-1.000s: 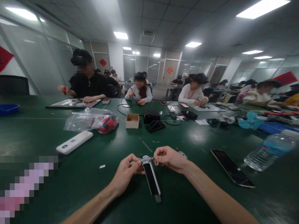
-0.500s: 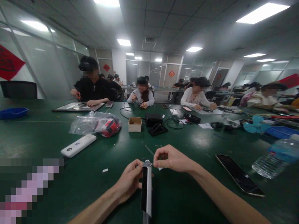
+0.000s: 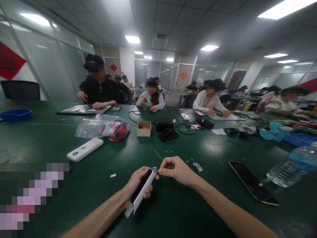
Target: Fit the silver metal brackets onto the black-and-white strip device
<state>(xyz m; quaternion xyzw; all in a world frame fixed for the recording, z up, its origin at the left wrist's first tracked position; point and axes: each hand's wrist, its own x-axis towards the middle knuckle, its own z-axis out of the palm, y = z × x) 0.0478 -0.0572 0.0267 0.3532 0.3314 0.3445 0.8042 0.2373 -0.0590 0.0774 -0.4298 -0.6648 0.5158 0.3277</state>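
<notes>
My left hand (image 3: 135, 181) is wrapped round a long white-and-black bar-shaped thing (image 3: 144, 191) with a metal piece (image 3: 154, 169) at its far end; its exact kind I cannot make out. The bar slants, its near end pointing down and to the left. At that metal end my right hand (image 3: 177, 171) has thumb and forefinger pinched together; what lies between the fingertips is too small to name. Beyond the right wrist, a small metal bracket (image 3: 197, 167) and small rings (image 3: 191, 159) lie on the green table (image 3: 210, 211).
A phone (image 3: 252, 181) and water bottle (image 3: 287, 167) are at the right. On the left lie a white handheld device (image 3: 85, 149) and a plastic bag (image 3: 90, 127) with red-and-black contents. A small box (image 3: 144, 129) stands ahead. Several people sit at tables beyond.
The bar has turned from nearly upright in view to slanting, its near end swinging left. My right hand stays pinched at its metal end. The bracket and rings now show past my right wrist.
</notes>
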